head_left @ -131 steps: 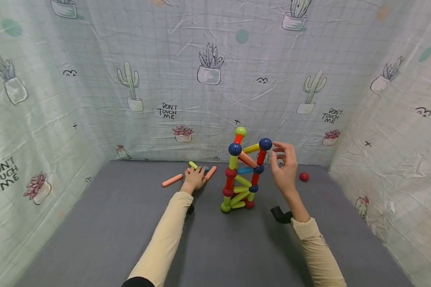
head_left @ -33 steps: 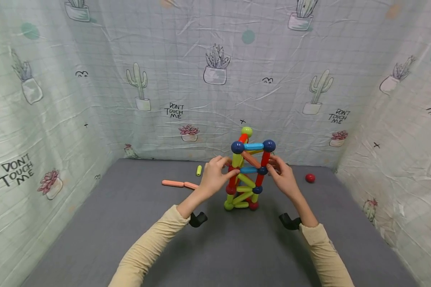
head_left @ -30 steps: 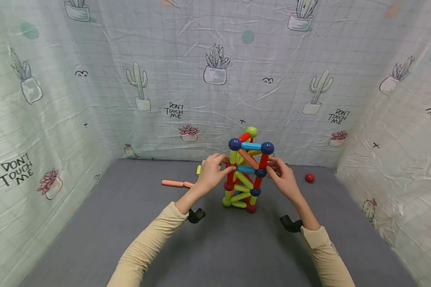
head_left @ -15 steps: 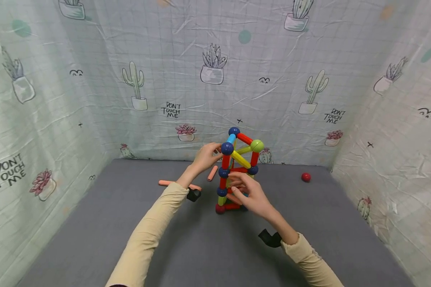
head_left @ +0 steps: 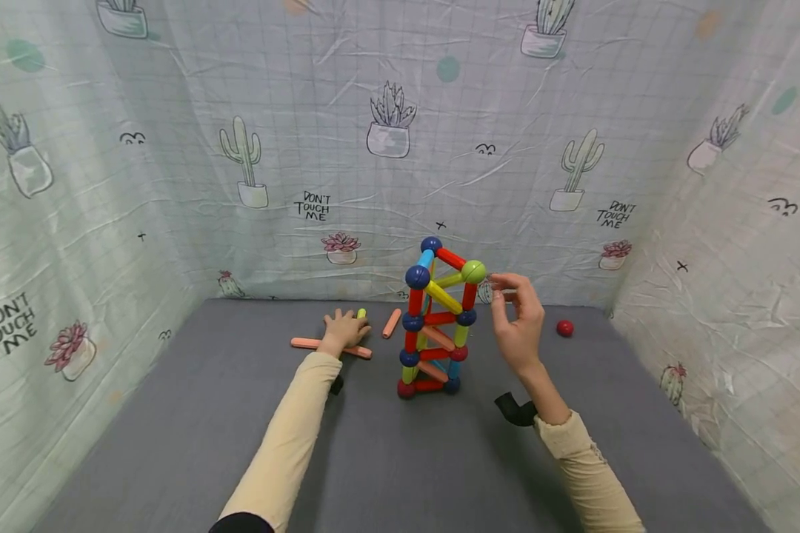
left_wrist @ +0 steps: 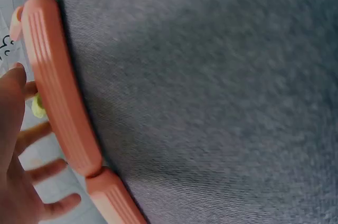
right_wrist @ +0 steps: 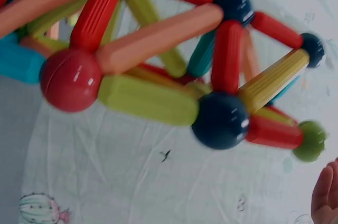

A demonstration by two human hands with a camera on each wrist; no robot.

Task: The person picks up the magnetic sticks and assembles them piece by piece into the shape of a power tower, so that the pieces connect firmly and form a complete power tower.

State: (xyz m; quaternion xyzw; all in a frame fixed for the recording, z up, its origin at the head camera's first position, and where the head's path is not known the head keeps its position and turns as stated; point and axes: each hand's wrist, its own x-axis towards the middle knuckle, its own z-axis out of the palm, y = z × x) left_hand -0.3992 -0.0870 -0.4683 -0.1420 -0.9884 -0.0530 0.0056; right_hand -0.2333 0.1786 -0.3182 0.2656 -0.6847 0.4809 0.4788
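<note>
A tower of coloured magnetic rods and balls (head_left: 415, 342) stands upright on the grey table, with a yellow-green ball (head_left: 474, 271) at its top right corner. My right hand (head_left: 520, 322) is held in the air just right of the tower, its fingers loosely bent and holding nothing. Over at the loose rods, my left hand (head_left: 344, 332) reaches down with spread fingers. A short yellow-green rod (head_left: 361, 314) is by its fingertips; whether they touch it I cannot tell. In the left wrist view, an orange rod (left_wrist: 60, 86) lies in front of the fingers, end to end with another orange rod (left_wrist: 116, 197).
A third orange rod (head_left: 391, 323) lies between the left hand and the tower. To the far right sits a loose red ball (head_left: 564, 328). A cactus-printed curtain (head_left: 307, 148) encloses the back and sides of the table (head_left: 193, 414).
A blue rod has joined two blue balls at the tower's top. The tower has been turned round. My left hand has moved from it to the loose rods; my right has withdrawn rightward.
</note>
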